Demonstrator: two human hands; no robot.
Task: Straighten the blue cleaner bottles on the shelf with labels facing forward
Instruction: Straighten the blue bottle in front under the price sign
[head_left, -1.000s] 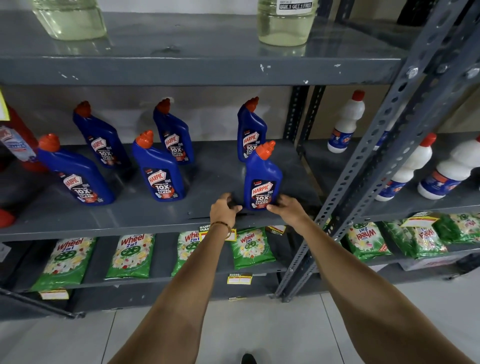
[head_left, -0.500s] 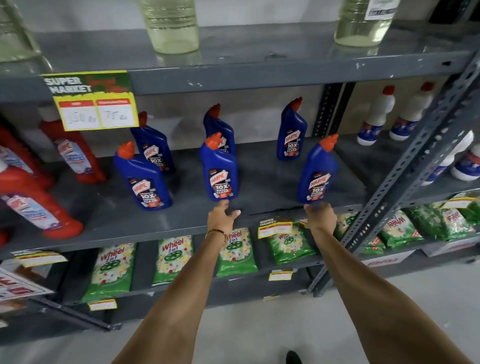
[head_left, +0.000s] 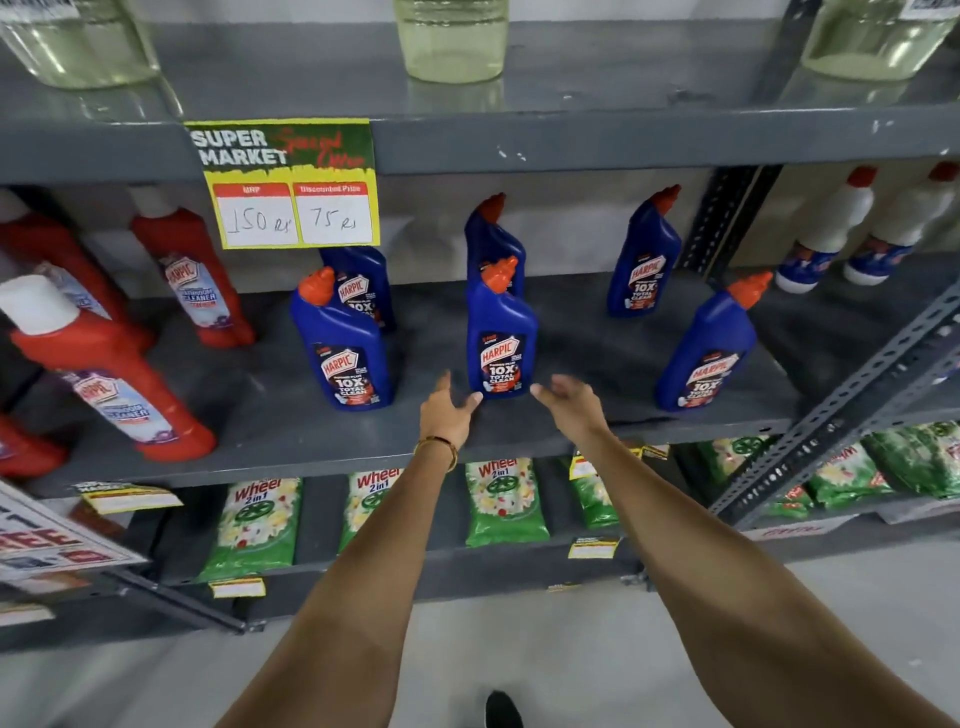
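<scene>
While both hands reach toward the grey shelf, the left hand and right hand flank the base of the middle front blue bottle, fingers spread and gripping nothing; contact cannot be told. Behind it, another blue bottle is mostly hidden. A price sign covers the top of the back-left bottle.

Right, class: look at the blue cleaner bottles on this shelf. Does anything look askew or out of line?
Yes. The front right bottle leans right, its label tilted. The front middle bottle, between the open left hand and right hand, stands straight, label forward. The six bottles are unevenly spaced.
</scene>
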